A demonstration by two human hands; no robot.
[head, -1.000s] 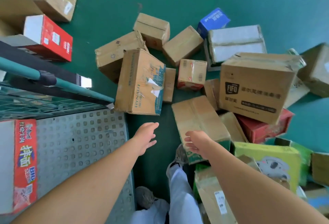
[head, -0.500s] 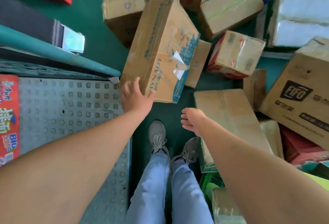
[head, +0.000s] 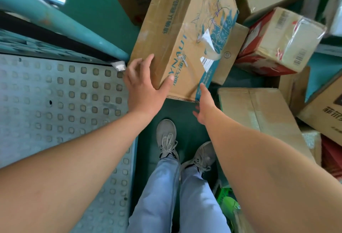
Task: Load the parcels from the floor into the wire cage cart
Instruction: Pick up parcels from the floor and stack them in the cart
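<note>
A tall brown cardboard box with blue print (head: 187,34) leans on the green floor right in front of me. My left hand (head: 146,86) lies on its near left corner, fingers spread on the side and thumb on the front face. At the box's near right corner my right hand (head: 202,106) has its fingers apart, and the fingertips touch the blue edge. The cart's perforated metal floor (head: 61,107) lies at the left, below its teal frame bar (head: 61,22).
Other parcels crowd the right: a red and cream taped box (head: 281,42), a flat brown box (head: 259,114), a brown box with black print (head: 325,110), more brown boxes behind. My feet (head: 166,136) stand on the green floor between cart and pile.
I have leaned closer to the tall box. My left hand has spread wider over its left corner, and my right hand has moved forward to touch its right corner.
</note>
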